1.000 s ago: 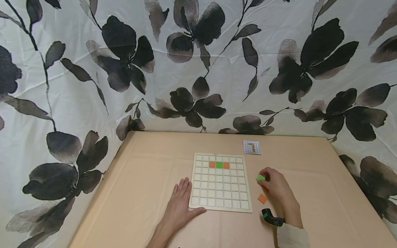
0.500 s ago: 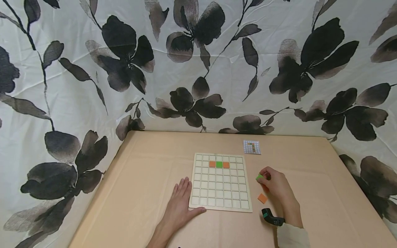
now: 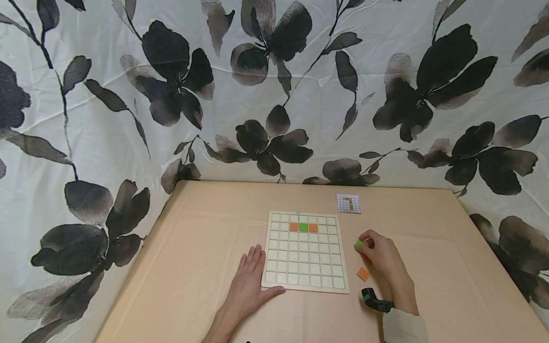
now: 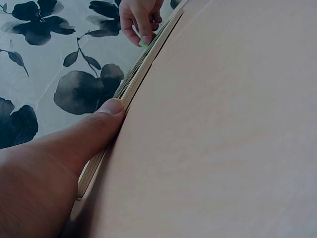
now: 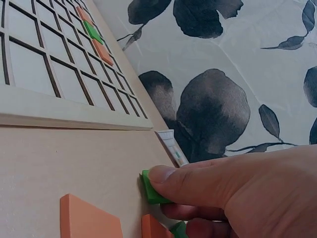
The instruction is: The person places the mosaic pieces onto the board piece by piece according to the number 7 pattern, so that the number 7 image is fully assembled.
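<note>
A cream grid board (image 3: 304,262) lies on the table, with one green tile (image 3: 303,227) between two orange tiles (image 3: 293,227) in an upper row. My left hand (image 3: 248,276) rests at the board's left side, fingers straight, and its thumb (image 4: 106,116) lies along the near edge. To the right of the board, my right hand (image 3: 381,255) pinches a green tile (image 5: 152,188) between thumb and fingers. A loose orange tile (image 3: 362,274) lies just below that hand. In the right wrist view, another orange tile (image 5: 154,227) and a green piece (image 5: 179,229) show beneath the fingers.
A small printed grid card (image 3: 348,204) with a coloured pattern lies beyond the board's upper right corner. A black wrist device (image 3: 376,301) is by the right wrist. A floral cloth (image 3: 334,95) hangs behind the wooden table (image 3: 450,267).
In my right fingers the green tile has turned slightly, showing less of its face than a second ago. Both hands and the board stay in place.
</note>
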`<move>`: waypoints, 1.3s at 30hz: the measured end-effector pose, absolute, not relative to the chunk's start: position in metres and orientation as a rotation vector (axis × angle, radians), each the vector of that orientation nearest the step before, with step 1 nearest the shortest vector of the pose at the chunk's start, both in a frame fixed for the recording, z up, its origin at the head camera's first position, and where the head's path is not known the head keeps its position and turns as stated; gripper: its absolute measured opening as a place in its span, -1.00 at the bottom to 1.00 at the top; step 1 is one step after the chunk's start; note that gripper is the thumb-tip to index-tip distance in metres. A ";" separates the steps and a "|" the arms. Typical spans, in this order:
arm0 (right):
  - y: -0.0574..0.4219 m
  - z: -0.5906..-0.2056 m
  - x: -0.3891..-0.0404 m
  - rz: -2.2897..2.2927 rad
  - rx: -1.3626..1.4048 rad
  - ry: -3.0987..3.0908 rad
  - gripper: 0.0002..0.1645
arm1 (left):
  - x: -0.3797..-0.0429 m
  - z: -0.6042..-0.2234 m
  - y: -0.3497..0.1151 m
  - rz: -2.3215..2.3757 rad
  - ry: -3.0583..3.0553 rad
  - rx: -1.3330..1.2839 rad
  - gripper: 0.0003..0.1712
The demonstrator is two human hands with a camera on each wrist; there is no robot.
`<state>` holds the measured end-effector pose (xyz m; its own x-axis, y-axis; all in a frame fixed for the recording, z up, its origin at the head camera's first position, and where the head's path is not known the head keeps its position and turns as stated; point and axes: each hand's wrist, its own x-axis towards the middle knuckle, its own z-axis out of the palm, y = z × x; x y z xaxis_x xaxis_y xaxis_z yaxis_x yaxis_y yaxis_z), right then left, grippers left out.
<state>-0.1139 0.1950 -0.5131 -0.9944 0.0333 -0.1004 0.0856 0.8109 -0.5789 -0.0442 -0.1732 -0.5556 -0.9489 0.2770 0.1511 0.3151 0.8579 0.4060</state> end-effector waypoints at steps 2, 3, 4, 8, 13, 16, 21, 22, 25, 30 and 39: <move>0.195 -0.514 -0.115 -0.930 0.102 2.909 -0.72 | -0.045 -0.556 -0.173 -0.669 -2.943 -0.468 0.29; 0.195 -0.514 -0.115 -0.930 0.103 2.909 -0.72 | -0.045 -0.555 -0.173 -0.671 -2.944 -0.466 0.29; 0.195 -0.513 -0.116 -0.930 0.105 2.911 -0.72 | -0.045 -0.555 -0.173 -0.673 -2.945 -0.465 0.29; 0.193 -0.512 -0.117 -0.937 0.109 2.913 -0.73 | -0.045 -0.554 -0.172 -0.682 -2.949 -0.463 0.29; 0.192 -0.509 -0.117 -0.930 0.105 2.923 -0.73 | -0.045 -0.553 -0.172 -0.688 -2.949 -0.462 0.29; 0.192 -0.509 -0.117 -0.933 0.112 2.925 -0.72 | -0.045 -0.553 -0.172 -0.688 -2.950 -0.461 0.29; 0.191 -0.508 -0.116 -0.964 0.141 2.909 -0.71 | -0.046 -0.553 -0.172 -0.682 -2.951 -0.461 0.29; 0.191 -0.507 -0.116 -0.968 0.146 2.906 -0.71 | -0.046 -0.553 -0.172 -0.684 -2.951 -0.461 0.29; 0.190 -0.507 -0.116 -0.965 0.153 2.911 -0.71 | -0.046 -0.552 -0.172 -0.692 -2.951 -0.461 0.29; 0.189 -0.507 -0.116 -0.958 0.145 2.934 -0.69 | -0.045 -0.551 -0.172 -0.703 -2.956 -0.459 0.28; 0.187 -0.508 -0.117 -0.982 0.158 2.928 -0.68 | -0.045 -0.552 -0.172 -0.690 -2.947 -0.461 0.28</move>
<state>-0.1171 0.1870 -0.5075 -0.9936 0.0810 -0.0788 0.1121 0.7932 -0.5985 -0.0447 -0.1723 -0.5522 -0.9515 0.2717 0.1444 0.3076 0.8533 0.4211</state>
